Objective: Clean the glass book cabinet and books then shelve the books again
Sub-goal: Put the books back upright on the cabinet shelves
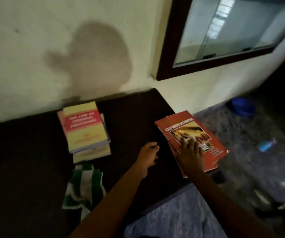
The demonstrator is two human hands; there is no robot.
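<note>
Head view, right hand (190,152) flat — red book (186,123)

A dark rectangular wooden table (26,160) is standing against a cream plaster wall (26,48), where a soft grey shadow (98,57) is falling. A round blue basin (242,106) is sitting on the speckled grey floor (241,152).

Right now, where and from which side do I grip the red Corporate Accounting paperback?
Pinch the red Corporate Accounting paperback by its right edge, from the right: it lies flat, but that edge seems to overhang the dark table.
</note>
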